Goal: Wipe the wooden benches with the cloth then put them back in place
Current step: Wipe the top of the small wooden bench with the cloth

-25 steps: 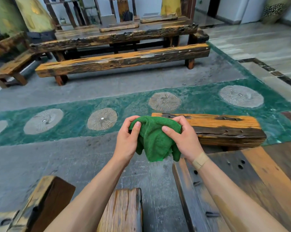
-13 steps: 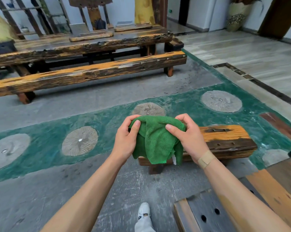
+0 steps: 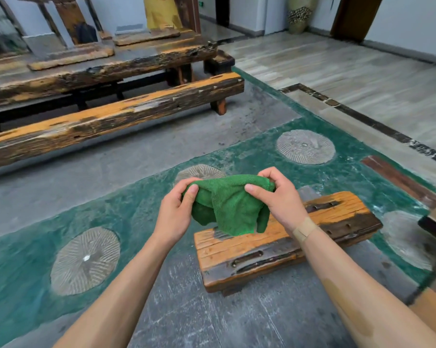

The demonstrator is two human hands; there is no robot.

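Observation:
A green cloth (image 3: 230, 205) hangs between my two hands in the middle of the view. My left hand (image 3: 175, 212) pinches its left end and my right hand (image 3: 278, 198) pinches its right end, stretching the top edge. Right below the cloth stands a short orange and dark wooden bench (image 3: 282, 243) on the floor; my right forearm crosses over its top. A long worn wooden bench (image 3: 106, 120) runs across the upper left, in front of a long dark wooden table (image 3: 94, 69).
The floor is grey stone with a green band set with round millstones (image 3: 305, 146). A dark wooden edge (image 3: 435, 223) juts in at the right. Pale plank flooring lies at the upper right, with a vase (image 3: 298, 15) by the far wall.
The view has swung right and moved closer to the short bench, now seen whole below my hands. My hands have pulled the cloth wider apart.

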